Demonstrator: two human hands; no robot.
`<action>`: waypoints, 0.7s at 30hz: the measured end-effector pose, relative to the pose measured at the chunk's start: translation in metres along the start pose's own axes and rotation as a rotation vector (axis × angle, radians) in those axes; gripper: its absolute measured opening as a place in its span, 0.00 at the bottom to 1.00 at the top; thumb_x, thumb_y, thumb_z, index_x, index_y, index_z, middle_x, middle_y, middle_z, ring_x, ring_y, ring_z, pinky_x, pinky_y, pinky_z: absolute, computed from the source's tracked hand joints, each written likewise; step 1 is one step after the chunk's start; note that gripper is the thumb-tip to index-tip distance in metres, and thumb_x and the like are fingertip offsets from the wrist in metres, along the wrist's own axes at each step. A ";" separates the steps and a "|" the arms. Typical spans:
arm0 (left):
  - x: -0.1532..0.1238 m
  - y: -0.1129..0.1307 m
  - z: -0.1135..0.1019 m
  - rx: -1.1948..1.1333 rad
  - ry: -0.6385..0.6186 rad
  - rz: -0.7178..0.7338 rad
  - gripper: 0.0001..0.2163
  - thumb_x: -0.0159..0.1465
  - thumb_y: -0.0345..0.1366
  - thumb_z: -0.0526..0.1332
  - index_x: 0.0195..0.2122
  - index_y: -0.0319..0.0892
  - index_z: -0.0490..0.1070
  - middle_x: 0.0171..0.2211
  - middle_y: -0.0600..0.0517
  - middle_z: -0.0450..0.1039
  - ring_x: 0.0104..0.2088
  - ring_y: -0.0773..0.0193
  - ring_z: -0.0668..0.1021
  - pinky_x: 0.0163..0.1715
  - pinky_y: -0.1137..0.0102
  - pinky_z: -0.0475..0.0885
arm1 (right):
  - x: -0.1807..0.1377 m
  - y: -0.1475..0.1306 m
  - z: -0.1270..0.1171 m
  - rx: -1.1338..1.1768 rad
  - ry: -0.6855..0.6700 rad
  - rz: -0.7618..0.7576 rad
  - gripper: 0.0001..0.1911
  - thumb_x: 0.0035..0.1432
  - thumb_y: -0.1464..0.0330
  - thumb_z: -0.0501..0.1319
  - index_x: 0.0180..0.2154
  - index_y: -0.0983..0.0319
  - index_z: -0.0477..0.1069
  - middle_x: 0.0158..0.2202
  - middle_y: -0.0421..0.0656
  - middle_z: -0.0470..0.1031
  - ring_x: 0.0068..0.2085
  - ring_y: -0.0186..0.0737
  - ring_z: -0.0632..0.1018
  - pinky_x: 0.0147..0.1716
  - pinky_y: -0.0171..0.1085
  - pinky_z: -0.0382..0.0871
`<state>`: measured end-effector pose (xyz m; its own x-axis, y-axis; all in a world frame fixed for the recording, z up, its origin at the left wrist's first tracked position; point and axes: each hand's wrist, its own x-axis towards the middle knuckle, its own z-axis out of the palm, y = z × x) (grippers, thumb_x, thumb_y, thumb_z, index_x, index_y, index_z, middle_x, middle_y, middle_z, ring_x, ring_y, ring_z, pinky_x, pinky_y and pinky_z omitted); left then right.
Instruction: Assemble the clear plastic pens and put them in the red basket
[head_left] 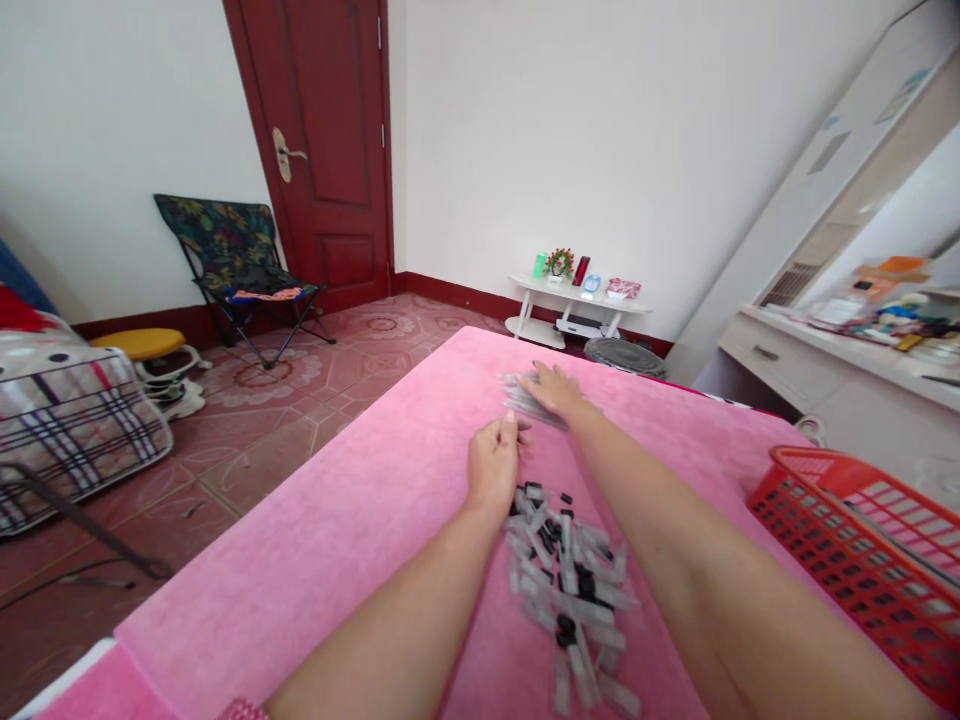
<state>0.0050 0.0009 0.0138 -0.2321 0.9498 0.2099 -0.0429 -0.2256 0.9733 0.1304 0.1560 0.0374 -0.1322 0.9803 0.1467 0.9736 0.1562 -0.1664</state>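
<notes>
My right hand (555,390) reaches forward with its fingers stretched out over a row of thin clear plastic tubes (531,400), touching them. Just in front of it and to the left, my left hand (493,458) is closed, thumb and fingers pinched together beside the near end of that row. Whatever it holds is too small and hidden to name. Between my forearms lies a loose pile of short clear plastic tubes (577,605) mixed with small black caps (565,630). Everything rests on a pink cloth (360,530).
A red plastic basket (862,540) stands at the table's right edge. Behind it is a white dresser (840,365) with assorted items. Beyond the far edge are a low white shelf (577,292) and a dark round lid (634,355). A folding chair (240,260) stands at left.
</notes>
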 end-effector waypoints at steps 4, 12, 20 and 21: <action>0.000 0.001 0.000 -0.007 -0.002 -0.009 0.23 0.63 0.50 0.48 0.34 0.37 0.76 0.25 0.48 0.74 0.24 0.65 0.72 0.26 0.70 0.65 | 0.008 0.005 0.001 -0.045 -0.053 -0.002 0.39 0.55 0.42 0.43 0.57 0.62 0.61 0.57 0.56 0.63 0.56 0.58 0.64 0.52 0.53 0.54; 0.001 -0.002 -0.001 -0.002 -0.007 0.025 0.23 0.63 0.50 0.48 0.33 0.37 0.76 0.25 0.50 0.73 0.24 0.65 0.72 0.26 0.71 0.65 | -0.031 0.000 -0.011 -0.114 -0.014 -0.074 0.34 0.55 0.44 0.46 0.50 0.60 0.68 0.50 0.53 0.68 0.50 0.52 0.68 0.45 0.44 0.60; 0.000 -0.005 -0.001 -0.020 0.001 0.043 0.23 0.63 0.51 0.49 0.31 0.36 0.75 0.23 0.50 0.72 0.21 0.67 0.70 0.23 0.72 0.64 | -0.084 -0.016 -0.026 -0.144 -0.006 -0.117 0.29 0.56 0.47 0.49 0.47 0.60 0.69 0.48 0.52 0.70 0.48 0.49 0.69 0.44 0.42 0.62; -0.001 -0.005 -0.002 -0.024 0.000 0.043 0.24 0.63 0.51 0.49 0.31 0.36 0.75 0.22 0.50 0.72 0.21 0.67 0.70 0.23 0.72 0.63 | -0.089 -0.018 -0.027 -0.144 -0.004 -0.119 0.29 0.56 0.47 0.48 0.47 0.61 0.69 0.47 0.52 0.70 0.48 0.49 0.70 0.44 0.42 0.62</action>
<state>0.0036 0.0011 0.0086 -0.2346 0.9389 0.2517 -0.0563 -0.2717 0.9607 0.1300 0.0625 0.0539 -0.2481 0.9565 0.1534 0.9677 0.2522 -0.0073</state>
